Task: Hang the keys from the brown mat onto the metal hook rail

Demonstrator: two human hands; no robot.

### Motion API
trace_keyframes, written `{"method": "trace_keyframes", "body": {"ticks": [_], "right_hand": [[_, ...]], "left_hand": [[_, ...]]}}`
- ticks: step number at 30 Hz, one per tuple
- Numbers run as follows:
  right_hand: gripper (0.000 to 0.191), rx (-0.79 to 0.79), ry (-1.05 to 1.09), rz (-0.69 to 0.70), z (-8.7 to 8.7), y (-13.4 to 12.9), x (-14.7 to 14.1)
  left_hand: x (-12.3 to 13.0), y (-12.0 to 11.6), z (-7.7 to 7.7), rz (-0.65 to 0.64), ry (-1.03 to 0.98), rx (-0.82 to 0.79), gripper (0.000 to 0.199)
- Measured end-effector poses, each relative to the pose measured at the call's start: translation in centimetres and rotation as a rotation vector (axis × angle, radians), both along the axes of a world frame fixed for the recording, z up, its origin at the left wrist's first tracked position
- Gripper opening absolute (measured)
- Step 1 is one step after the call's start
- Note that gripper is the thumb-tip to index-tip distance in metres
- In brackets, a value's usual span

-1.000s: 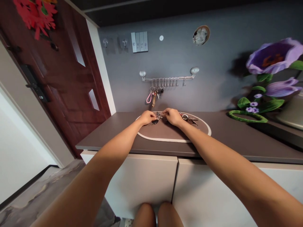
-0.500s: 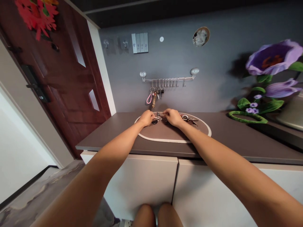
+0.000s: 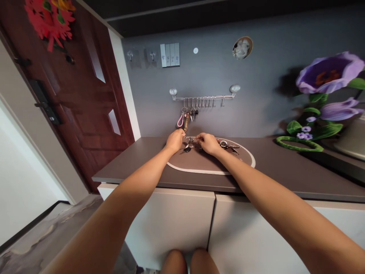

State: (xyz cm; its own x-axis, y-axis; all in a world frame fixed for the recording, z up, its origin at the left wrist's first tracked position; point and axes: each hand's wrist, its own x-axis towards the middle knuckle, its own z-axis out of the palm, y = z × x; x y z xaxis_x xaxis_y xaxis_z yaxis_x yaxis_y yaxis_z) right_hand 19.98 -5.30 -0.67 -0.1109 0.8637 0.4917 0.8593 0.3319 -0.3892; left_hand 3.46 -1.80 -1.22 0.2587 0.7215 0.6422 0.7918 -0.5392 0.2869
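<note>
My left hand [image 3: 175, 140] is closed in a pinch over the left part of the oval mat [image 3: 199, 170]; a small bunch of keys [image 3: 188, 147] hangs or lies right beside its fingertips. My right hand [image 3: 208, 143], also closed, is over the middle of the mat, its fingertips pointing at the same bunch. What its fingers pinch is too small to make out. More keys on a ring [image 3: 225, 144] lie on the mat to the right of my right hand. Behind, several keys with a pink strap [image 3: 180, 120] hang from the left hooks of a clear rack [image 3: 203, 98].
A grey wall stands behind the brown counter [image 3: 273, 171]. Purple flowers [image 3: 327, 76] and a green ring [image 3: 299, 144] are at the right. A dark red door [image 3: 85, 114] is at the left, and a dark shelf overhangs the top.
My left hand has risen slightly and turned, its fingertips now higher above the bunch of keys. My right hand has barely moved. The camera view has shifted slightly.
</note>
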Motion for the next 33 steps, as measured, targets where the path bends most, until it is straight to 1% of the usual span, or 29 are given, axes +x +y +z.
{"method": "trace_keyframes", "body": {"ticks": [7, 12, 16, 23, 29, 33], "right_hand": [[0.020, 0.048, 0.028, 0.037, 0.1, -0.1, -0.3], [0.020, 0.095, 0.055, 0.089, 0.0, 0.0, -0.6], [0.021, 0.131, 0.077, 0.138, 0.2, -0.4, -0.9], [0.020, 0.146, 0.119, 0.159, 0.6, -1.2, -1.4], [0.017, 0.189, 0.119, 0.168, 0.3, -0.6, -1.4], [0.016, 0.215, 0.144, 0.149, 0.2, -0.3, -1.3]], "left_hand": [[0.0, -0.1, 0.3, -0.051, -0.148, -0.020, 0.018], [0.2, -0.4, 0.7, -0.095, -0.235, -0.022, 0.016], [0.4, -0.7, 1.0, -0.140, -0.308, -0.023, 0.016], [0.5, -0.4, 0.8, -0.190, -0.357, -0.013, 0.016], [0.7, -0.5, 0.9, -0.231, -0.373, -0.007, 0.015], [0.8, -0.5, 0.9, -0.247, -0.409, -0.013, 0.014]]}}
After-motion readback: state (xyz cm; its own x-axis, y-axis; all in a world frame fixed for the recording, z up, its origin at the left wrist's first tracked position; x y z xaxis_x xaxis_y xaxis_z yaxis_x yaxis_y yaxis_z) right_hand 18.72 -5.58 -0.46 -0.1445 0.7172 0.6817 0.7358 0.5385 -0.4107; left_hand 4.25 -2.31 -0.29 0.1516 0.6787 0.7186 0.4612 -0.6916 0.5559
